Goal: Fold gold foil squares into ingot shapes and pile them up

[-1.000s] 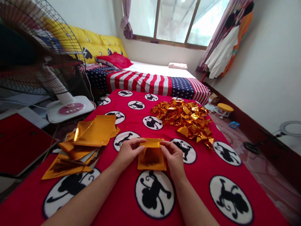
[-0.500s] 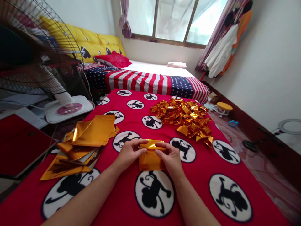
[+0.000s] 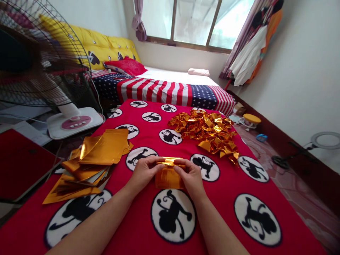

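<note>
A shiny gold foil sheet [image 3: 169,178] is held over the red cloth [image 3: 217,219], its far edge folded over. My left hand [image 3: 145,172] pinches the folded edge at its left end, thumb on the near side. At the right end, my right hand [image 3: 190,174] grips the same edge between thumb and fingers. To the left lies a loose stack of flat gold sheets [image 3: 105,147]. Beyond my right hand is a heap of folded gold foil pieces [image 3: 209,129].
A standing fan [image 3: 74,122] is at the left, beside a dark red board [image 3: 23,164]. Behind the cloth is a bed with a striped, starred cover [image 3: 159,90]. A yellow-topped stool [image 3: 251,119] and a ring-shaped stand [image 3: 325,140] are on the right.
The folded band at the sheet's far edge looks flatter and the sheet's lower edge sits slightly higher. Both hands keep their pinch. The whole view has shifted slightly.
</note>
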A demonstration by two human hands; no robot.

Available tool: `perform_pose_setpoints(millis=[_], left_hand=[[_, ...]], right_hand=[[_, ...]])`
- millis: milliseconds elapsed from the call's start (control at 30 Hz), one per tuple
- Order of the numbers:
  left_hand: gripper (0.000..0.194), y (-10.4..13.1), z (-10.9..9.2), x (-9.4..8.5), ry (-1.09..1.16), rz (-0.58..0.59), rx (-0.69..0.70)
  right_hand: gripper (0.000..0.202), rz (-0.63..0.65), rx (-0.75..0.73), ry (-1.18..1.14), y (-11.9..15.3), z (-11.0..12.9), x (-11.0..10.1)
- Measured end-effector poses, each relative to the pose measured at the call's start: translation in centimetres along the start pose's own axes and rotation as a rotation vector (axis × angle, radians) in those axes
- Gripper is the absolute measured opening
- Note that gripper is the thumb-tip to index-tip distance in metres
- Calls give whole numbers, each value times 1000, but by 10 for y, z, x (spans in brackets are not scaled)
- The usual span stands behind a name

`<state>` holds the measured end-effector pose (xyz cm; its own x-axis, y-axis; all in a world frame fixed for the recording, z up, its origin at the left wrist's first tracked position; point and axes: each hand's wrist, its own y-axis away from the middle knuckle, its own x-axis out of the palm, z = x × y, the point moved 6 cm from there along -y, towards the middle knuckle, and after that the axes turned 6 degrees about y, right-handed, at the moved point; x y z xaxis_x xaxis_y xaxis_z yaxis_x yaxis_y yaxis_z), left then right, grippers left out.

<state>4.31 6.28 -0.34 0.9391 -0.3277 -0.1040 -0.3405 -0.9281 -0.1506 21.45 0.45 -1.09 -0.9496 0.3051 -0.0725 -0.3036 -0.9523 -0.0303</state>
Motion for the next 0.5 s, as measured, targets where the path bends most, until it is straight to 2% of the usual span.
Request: perform_pose_setpoints(millis=[133,300,500], left_hand=[[28,0,2,2,30,6,-9],[28,1,4,10,156,73,-49],[26,3,1,12,12,69,-17]], right_hand=[[23,2,-17,21,0,-1,1],[18,-12,-2,27,1,-1,1],[15,21,-31,34,3,7,7]])
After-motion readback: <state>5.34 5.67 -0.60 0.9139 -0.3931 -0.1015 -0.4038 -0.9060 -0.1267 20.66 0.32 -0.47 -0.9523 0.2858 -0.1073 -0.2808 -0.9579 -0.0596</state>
